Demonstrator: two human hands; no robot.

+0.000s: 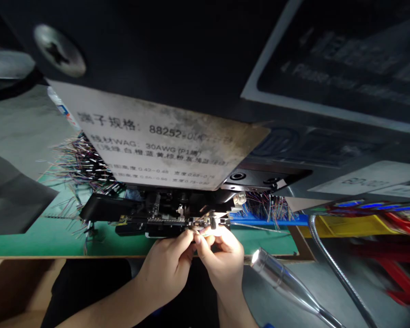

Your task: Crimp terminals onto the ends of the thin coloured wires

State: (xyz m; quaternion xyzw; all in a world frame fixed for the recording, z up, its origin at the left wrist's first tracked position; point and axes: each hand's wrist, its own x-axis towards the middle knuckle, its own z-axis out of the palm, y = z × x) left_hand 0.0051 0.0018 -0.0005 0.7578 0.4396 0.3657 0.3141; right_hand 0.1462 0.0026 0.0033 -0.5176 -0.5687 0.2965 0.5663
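Observation:
My left hand [169, 259] is closed, thumb and fingertips pressed together in a pinch. Right beside it my right hand [222, 255] is closed too, its thumb meeting the left fingertips. Between the fingers show faint traces of thin wires [204, 234], mostly hidden and too small to count. Just beyond the fingertips is the lit working area of a crimping machine [213, 221], whose dark body fills the upper view. A paper label [164, 141] with printed text is stuck on its front.
Bundles of thin coloured wires lie left [85, 164] and right [268, 205] behind the machine, the right ones by a blue tray [269, 220]. A lit gooseneck lamp [276, 273] stands close right of my right hand. The green table mat [116, 246] ends near my wrists.

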